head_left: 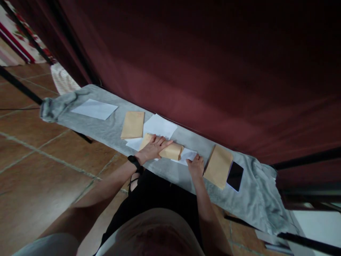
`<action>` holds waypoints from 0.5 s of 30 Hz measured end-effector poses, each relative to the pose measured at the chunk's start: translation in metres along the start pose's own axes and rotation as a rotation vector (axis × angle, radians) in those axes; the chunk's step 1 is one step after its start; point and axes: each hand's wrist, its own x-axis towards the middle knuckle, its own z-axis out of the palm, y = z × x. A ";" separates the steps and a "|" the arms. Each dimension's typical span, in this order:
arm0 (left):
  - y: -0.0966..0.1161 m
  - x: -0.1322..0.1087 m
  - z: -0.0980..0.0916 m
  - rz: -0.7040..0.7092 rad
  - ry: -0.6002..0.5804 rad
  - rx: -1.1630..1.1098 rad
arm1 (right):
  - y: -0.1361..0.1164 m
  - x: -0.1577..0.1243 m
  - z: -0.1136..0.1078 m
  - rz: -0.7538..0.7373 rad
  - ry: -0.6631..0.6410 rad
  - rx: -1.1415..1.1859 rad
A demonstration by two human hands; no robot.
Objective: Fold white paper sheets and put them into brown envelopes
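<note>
My left hand (154, 147) lies flat with its fingers spread on a brown kraft envelope (173, 150), pressing it against the cloth. A white sheet of paper (188, 155) shows at the envelope's right end; how far it goes inside or under it is hidden. My right hand (196, 165) has its thumb and fingers closed on the outer edge of that sheet. More white sheets (159, 125) lie just behind the envelope. To the left of my hands rests a stack of brown envelopes (133, 124), partly on a white sheet.
A grey cloth (183, 179) covers the narrow table. At its left end lies another white sheet (94, 108). On the right are a large brown envelope (218, 166) and a dark-screened phone (235, 176), side by side. A dark red curtain (186, 71) hangs along the back edge.
</note>
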 end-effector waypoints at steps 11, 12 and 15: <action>0.007 -0.007 -0.008 0.005 0.021 0.028 | -0.008 0.008 -0.017 0.167 -0.143 0.004; 0.006 -0.007 -0.008 0.005 0.021 0.026 | -0.008 0.007 -0.017 0.163 -0.149 0.010; 0.003 -0.008 -0.005 -0.003 0.022 -0.004 | -0.005 -0.001 -0.017 0.152 -0.140 0.049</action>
